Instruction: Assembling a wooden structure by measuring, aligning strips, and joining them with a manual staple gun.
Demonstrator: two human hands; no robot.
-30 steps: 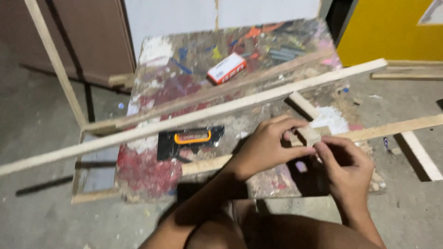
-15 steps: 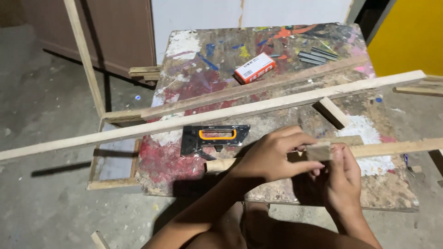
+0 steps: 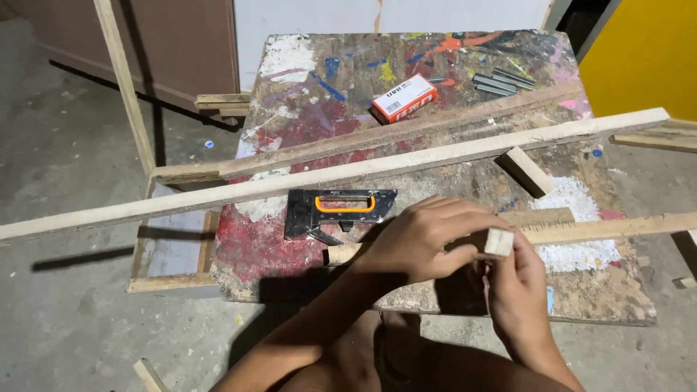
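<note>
My left hand [image 3: 421, 239] is closed over a wooden strip [image 3: 602, 226] that lies along the near edge of a paint-stained table [image 3: 305, 131]. My right hand [image 3: 519, 283] pinches a small wooden block [image 3: 498, 241] against that strip, right beside my left fingers. A black and orange staple gun [image 3: 337, 210] lies on the table just left of my left hand. The strip's left end [image 3: 337, 254] pokes out from under my left wrist.
Two long wooden slats [image 3: 348, 170] cross the table diagonally, with a short offcut [image 3: 528, 170] beside them. A red and white small box [image 3: 404, 98] and strips of staples [image 3: 501, 80] sit at the far side. A wooden frame [image 3: 167, 218] leans at the left, a yellow panel [image 3: 646, 51] at the right.
The view has shifted so the table sits more to the right and nearer. Both hands stay on the strip and block, with the block now showing its end face.
</note>
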